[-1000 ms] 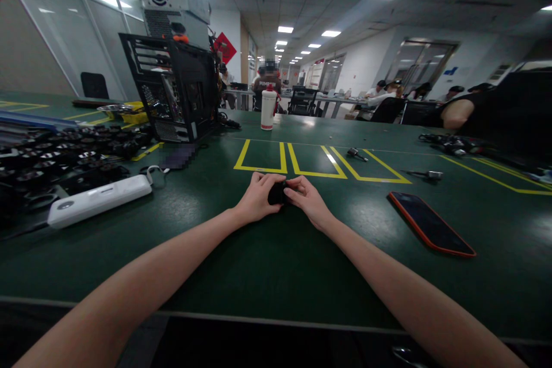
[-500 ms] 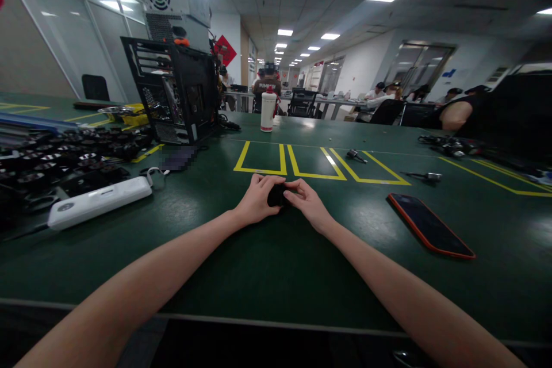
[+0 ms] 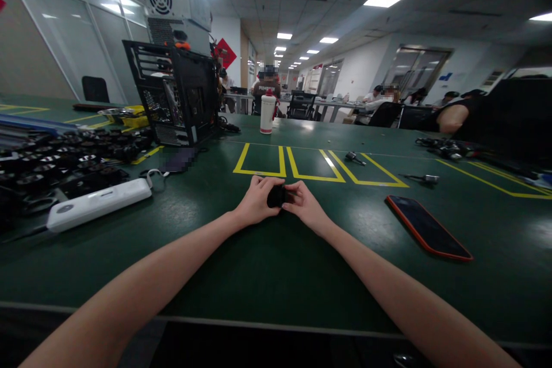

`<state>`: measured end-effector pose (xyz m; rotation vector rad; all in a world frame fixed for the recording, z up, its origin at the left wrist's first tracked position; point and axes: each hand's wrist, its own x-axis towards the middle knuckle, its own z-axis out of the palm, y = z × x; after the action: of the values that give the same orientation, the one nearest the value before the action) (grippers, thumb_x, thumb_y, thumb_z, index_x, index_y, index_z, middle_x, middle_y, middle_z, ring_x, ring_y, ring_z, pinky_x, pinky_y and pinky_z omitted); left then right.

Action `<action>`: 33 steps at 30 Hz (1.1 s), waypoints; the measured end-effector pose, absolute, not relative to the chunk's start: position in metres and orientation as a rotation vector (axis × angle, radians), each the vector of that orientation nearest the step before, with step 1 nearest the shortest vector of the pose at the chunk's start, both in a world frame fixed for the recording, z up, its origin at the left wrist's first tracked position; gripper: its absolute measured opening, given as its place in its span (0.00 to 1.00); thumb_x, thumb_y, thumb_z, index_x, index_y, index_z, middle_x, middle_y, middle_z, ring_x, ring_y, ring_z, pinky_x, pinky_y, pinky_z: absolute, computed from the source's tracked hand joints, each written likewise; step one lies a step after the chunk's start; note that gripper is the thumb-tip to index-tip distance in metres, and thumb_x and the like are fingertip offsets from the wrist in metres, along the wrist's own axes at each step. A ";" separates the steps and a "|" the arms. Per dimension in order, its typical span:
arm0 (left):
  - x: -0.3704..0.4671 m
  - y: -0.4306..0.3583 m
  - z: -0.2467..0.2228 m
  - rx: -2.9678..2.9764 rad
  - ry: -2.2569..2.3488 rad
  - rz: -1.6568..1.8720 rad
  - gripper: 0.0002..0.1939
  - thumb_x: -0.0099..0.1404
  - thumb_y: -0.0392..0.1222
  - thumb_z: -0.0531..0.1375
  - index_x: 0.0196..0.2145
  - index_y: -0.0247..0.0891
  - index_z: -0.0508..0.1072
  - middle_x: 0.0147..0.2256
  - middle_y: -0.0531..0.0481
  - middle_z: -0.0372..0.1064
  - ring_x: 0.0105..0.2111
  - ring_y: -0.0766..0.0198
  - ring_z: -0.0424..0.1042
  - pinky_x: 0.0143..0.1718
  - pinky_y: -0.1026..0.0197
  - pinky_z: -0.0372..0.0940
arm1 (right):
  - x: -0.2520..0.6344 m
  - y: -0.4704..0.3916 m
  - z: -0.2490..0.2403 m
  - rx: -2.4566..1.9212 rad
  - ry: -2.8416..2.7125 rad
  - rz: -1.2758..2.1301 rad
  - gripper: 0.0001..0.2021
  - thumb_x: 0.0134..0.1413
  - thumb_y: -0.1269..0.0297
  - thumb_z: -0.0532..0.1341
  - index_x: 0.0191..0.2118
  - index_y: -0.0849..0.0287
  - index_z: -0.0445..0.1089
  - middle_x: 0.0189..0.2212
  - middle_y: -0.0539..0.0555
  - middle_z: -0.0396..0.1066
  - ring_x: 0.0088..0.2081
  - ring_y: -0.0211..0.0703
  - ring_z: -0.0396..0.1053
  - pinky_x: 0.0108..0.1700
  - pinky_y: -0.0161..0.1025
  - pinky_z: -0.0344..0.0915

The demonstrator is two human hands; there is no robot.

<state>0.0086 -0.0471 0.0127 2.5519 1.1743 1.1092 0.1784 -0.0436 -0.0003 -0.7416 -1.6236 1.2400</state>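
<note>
A small black round part is held just above or on the green table, in front of the yellow tape outlines; its exact kind cannot be made out. Around its left side curl the thumb and fingers of my left hand. My right hand has its fingertips and thumb closed at the part's right side, partly hiding that edge. Whether the right fingers pinch a smaller piece does not show.
Left of the hands lie a white power strip and a heap of black parts, with an open computer case behind. An orange-edged phone lies at right. Farther back are small metal-ended parts and a white bottle.
My right thumb has slid down along the black part, and the right fingers have shifted slightly. My left hand keeps the same hold. The whole view has tilted a little.
</note>
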 end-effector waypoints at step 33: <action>0.007 0.004 0.007 2.143 1.173 0.985 0.32 0.45 0.48 0.64 0.47 0.39 0.61 0.44 0.45 0.64 0.44 0.56 0.65 0.45 0.52 0.61 | 0.197 -0.026 -0.001 -1.337 -1.999 0.487 0.21 0.45 0.63 0.59 0.48 0.58 0.60 0.46 0.57 0.64 0.47 0.48 0.62 0.49 0.47 0.57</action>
<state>0.0072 0.0036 0.0074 2.1432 1.1731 0.9846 0.1974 -0.0260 -0.0013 -1.3372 -1.9993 0.4872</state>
